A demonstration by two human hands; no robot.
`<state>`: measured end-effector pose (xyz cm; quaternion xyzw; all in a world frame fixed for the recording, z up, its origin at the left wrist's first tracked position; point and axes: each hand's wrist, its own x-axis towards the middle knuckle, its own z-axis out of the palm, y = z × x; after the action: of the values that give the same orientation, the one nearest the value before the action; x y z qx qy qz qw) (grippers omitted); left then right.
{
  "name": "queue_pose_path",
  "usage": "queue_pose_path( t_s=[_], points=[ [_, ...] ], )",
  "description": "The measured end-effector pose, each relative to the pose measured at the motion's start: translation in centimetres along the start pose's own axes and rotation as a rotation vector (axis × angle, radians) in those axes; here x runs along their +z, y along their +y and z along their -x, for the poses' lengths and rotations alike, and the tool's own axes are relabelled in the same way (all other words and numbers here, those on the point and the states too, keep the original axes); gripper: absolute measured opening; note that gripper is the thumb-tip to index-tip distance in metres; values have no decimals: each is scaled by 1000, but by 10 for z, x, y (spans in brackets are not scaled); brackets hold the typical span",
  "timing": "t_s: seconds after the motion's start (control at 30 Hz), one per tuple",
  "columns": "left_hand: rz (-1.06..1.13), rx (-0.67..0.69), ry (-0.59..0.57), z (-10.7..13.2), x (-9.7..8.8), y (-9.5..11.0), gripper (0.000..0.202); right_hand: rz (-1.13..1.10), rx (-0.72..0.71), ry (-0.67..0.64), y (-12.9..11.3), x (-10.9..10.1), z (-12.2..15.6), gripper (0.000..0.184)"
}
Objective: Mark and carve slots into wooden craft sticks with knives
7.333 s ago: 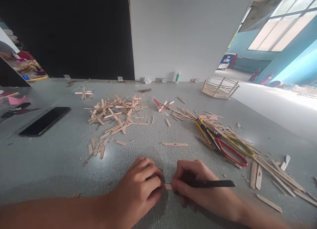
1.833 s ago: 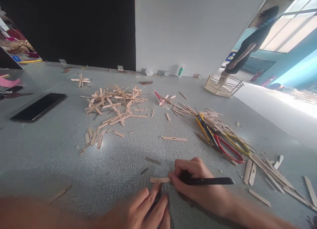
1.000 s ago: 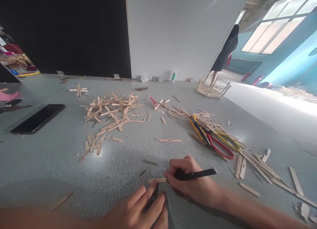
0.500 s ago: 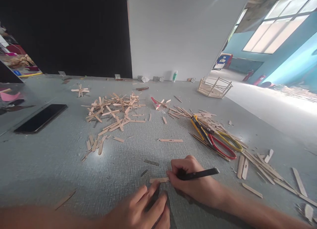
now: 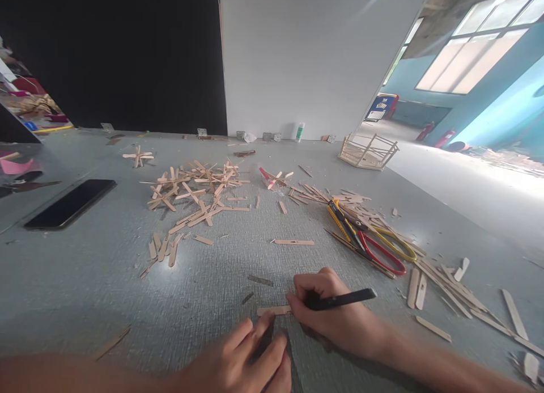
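Note:
A pale wooden craft stick (image 5: 272,311) lies flat on the grey table in front of me. My left hand (image 5: 250,356) presses its left part down with the fingertips, the other fingers curled. In my right hand (image 5: 329,308) is a slim black pen-shaped tool (image 5: 351,298), pinched like a pencil. Its working tip is hidden behind the fingers, over the stick's right end. Farther up lies another craft stick (image 5: 294,242) with a small dark slot at its middle. Two thin dark slivers (image 5: 260,280) rest just above my hands.
Crossed-stick pieces (image 5: 204,183) are heaped at centre left, beyond a phone (image 5: 70,205). Red-and-yellow-handled scissors (image 5: 385,251) and a yellow cutter (image 5: 339,220) lie on loose sticks at right. A stick frame (image 5: 369,151) and a small bottle (image 5: 300,131) stand at the back.
Almost nothing differs. Both hands, the stick and the black tool keep the same places, with only a tiny shift of the view.

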<state>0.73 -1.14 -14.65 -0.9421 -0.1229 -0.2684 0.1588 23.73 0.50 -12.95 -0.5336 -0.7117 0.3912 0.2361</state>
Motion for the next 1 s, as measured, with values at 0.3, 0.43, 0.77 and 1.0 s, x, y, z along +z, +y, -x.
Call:
queue_pose_path(
  t_s=[0.3,0.43,0.77,1.0],
  points=[
    [16,-17,-10,-1,-2,0,28,-168,70,-59,2,-1,-1,39],
    [12,-6,-31,-1,-2,0,32,-231,68,-62,4,-1,-1,38],
    [14,18,-66,-3,-7,-2,32,-208,45,-40,4,-1,-1,40],
    [16,3,-73,-3,-7,-2,29,-203,57,-39,4,0,0,39]
  ],
)
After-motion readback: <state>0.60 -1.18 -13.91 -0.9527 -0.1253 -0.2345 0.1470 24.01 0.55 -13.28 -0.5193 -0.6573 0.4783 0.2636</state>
